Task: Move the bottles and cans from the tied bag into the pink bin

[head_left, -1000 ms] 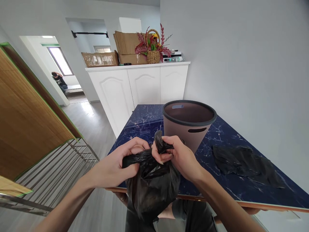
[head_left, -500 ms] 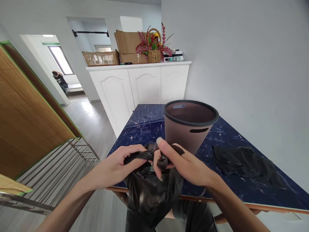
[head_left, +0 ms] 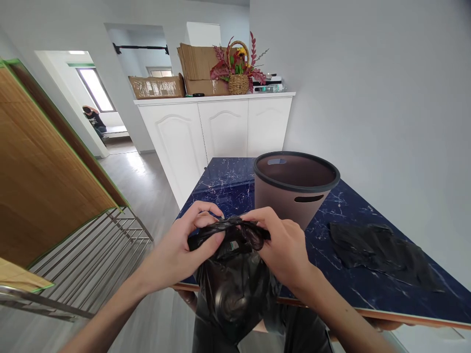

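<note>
A full black plastic bag (head_left: 235,289) hangs in front of the near edge of the blue marble table (head_left: 353,289). My left hand (head_left: 184,245) pinches the bag's twisted top on the left side. My right hand (head_left: 283,245) grips the gathered top on the right, fingers curled round the plastic. Just behind my hands stands an empty grey-brown waste bin (head_left: 294,191) with a dark rim. A second, flat black bag (head_left: 382,250) lies on the table to the right.
White cabinets (head_left: 221,132) stand beyond the table, bearing cardboard boxes (head_left: 158,87) and a flower basket (head_left: 238,73). A wooden panel (head_left: 40,171) and a metal rack (head_left: 91,264) are on the left. A person (head_left: 93,120) crouches in the far doorway.
Both hands kept working the bag's top. The upright tail held by my right hand has been folded down and now lies twisted across between the two hands.
</note>
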Demonstrator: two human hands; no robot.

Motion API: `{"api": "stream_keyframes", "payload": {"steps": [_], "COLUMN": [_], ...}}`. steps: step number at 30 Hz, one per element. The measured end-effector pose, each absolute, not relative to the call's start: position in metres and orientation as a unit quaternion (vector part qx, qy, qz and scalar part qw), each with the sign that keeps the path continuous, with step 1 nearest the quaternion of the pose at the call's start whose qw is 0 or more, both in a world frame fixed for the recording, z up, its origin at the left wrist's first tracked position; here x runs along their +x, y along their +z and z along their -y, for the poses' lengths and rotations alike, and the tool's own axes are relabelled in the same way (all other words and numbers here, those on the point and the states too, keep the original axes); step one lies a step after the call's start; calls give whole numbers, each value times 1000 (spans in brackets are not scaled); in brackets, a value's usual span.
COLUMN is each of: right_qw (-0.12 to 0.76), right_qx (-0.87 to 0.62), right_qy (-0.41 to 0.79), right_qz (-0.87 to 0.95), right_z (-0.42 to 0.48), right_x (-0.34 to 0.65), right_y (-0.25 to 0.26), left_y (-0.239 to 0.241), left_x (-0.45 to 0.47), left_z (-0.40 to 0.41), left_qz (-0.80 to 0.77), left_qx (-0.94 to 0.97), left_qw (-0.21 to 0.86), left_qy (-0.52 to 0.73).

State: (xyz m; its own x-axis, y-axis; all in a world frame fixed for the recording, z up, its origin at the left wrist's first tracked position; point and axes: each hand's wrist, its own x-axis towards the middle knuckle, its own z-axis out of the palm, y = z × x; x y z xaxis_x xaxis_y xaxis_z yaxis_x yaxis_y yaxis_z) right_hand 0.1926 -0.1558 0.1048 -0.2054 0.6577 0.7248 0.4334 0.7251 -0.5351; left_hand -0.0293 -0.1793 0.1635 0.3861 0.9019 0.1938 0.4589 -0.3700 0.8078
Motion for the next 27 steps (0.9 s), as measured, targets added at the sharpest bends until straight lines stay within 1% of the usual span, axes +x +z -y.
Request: {"api": "stream_keyframes", "payload": {"steps": [2,5,9,11,13,16,20,27], "right_qw": [573,629,663,660,656,638,591,531], "right_qx": [-323,-268,-207,-218,-245,-275,-297,-236], "right_qy": [51,1,-73,-94,-88,-55,-20,-12], "right_qz": [751,730,716,713,709,717,750,814], "right_z": [156,153,148,148,150,152,151,147], "right_x": [188,182,174,171,169,168,170,190], "right_y": [100,97,101,105,107,107,105,107], "left_y": [161,160,170,176,179,177,170,160], "left_x": [-28,-27,-20,-15,-11,-10,-12,-20], "left_z": [180,177,169,165,163,162,161,162], "left_qz": [-439,-448,-481,-475,-463,-461,-462,-500], "left_qx": [773,768,762,771,774,758,732,704], "left_qw": [315,313,309,326,341,344,365,361], "left_qy": [332,333,303,271,266,307,341,353]}}
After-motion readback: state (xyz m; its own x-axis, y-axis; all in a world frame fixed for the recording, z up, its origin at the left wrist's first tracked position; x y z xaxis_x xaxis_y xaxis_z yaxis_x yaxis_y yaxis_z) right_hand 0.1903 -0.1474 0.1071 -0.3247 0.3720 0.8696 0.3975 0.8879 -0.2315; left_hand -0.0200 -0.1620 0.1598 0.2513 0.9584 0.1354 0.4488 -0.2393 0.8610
